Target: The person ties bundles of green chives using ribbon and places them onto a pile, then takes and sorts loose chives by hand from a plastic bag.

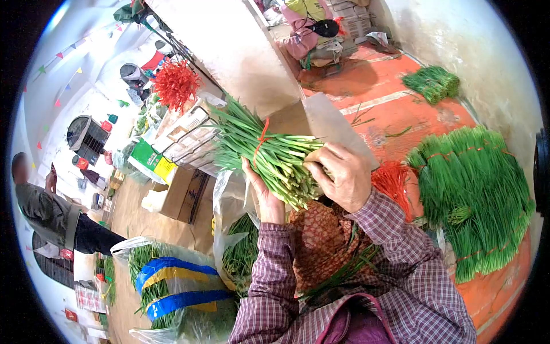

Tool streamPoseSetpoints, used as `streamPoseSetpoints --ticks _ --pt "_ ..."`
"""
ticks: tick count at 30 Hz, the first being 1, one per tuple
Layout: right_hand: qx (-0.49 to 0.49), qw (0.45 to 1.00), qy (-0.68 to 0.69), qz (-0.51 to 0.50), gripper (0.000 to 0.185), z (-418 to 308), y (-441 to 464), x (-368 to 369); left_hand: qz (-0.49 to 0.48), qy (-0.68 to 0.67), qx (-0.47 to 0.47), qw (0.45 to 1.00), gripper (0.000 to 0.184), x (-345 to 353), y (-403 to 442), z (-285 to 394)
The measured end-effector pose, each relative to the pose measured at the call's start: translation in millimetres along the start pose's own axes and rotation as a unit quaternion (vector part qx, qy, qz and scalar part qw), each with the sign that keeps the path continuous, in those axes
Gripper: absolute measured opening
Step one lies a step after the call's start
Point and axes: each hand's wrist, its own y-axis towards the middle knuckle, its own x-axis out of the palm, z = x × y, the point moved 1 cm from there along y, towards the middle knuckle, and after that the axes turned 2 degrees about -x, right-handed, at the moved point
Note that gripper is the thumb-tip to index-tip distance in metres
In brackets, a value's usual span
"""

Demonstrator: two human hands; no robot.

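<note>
A bunch of green chives (pixel 240 135) with pale cut stems is held up in front of me, its leaves pointing to the upper left. Around its middle runs a red tie (pixel 261 142). My left hand (pixel 267 198) grips the bunch from below, thumb along its side and the other fingers hidden behind it. At the stem ends, my right hand (pixel 342 176) is closed, with bent fingers pinching at the stems. Loose green leaves (pixel 349 269) lie on the brown patterned cloth (pixel 321 235) over my lap.
To my right, many tied chive bunches (pixel 475 195) are stacked on the orange floor covering (pixel 435 129), beside loose red ties (pixel 392 186). Another bunch (pixel 432 83) lies by the wall. A plastic bag of greens (pixel 177 281) and a cardboard box (pixel 186 195) stand left; a person (pixel 51 212) is further off.
</note>
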Motion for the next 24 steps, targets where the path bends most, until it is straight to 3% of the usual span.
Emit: streamPoseSetpoints --ticks 1,4,5,6,8,9,10,11,12,13,16,19,22,24 --pt "-0.008 1.000 0.008 -0.005 0.010 0.9 -0.3 -2.4 -0.135 -0.142 -0.046 0.979 0.056 0.7 -5.2 2.1" --pt "-0.007 0.997 0.068 -0.032 0.009 -1.6 -5.3 -23.6 -0.019 0.072 0.098 0.992 0.053 15.7 -9.0 5.2" --pt "0.010 0.979 0.153 -0.133 0.008 -4.6 -9.4 -37.5 -0.002 0.089 0.120 0.989 0.056 15.0 -9.2 5.7" --pt "0.026 0.943 0.235 -0.232 0.009 -5.5 -15.3 -45.2 0.000 0.069 0.085 0.994 0.057 -0.8 4.2 9.0" --pt "0.022 0.872 0.327 -0.362 0.012 -5.3 -30.3 -48.9 0.013 0.083 0.054 0.995 0.058 -20.1 17.9 14.6" --pt "0.052 0.864 0.309 -0.395 0.016 -8.0 -31.2 -54.9 0.007 0.075 0.043 0.996 0.058 -22.0 19.2 14.9" --pt "0.054 0.865 0.308 -0.393 0.016 -5.3 -31.6 -56.1 0.001 0.067 0.031 0.997 0.058 -23.3 20.7 14.5" --pt "0.066 0.906 0.230 -0.349 0.017 0.6 -29.6 -56.5 -0.001 0.050 0.009 0.999 0.057 -25.6 18.7 14.3" --pt "0.077 0.939 0.149 -0.301 0.017 6.5 -27.5 -57.0 -0.009 0.121 0.022 0.992 0.062 -27.0 18.5 13.0" --pt "0.133 0.946 0.196 -0.220 0.017 12.8 -25.4 -55.9 0.031 0.159 0.024 0.987 0.064 4.1 -0.2 12.7" --pt "0.211 0.953 0.157 -0.150 0.017 26.0 -13.4 -62.1 0.018 0.186 0.032 0.982 0.063 13.2 -8.2 6.8" --pt "0.146 0.979 0.134 -0.055 0.018 37.1 -20.1 -50.8 -0.001 0.181 0.032 0.983 0.062 9.2 -6.2 0.3" --pt "0.159 0.972 0.112 -0.131 0.017 35.3 -23.8 -55.1 -0.011 0.180 0.027 0.983 0.061 10.9 -5.2 -7.3" --pt "0.149 0.976 0.096 -0.127 0.019 36.4 -26.7 -50.2 -0.017 0.177 0.024 0.984 0.061 13.5 -4.3 -12.2"
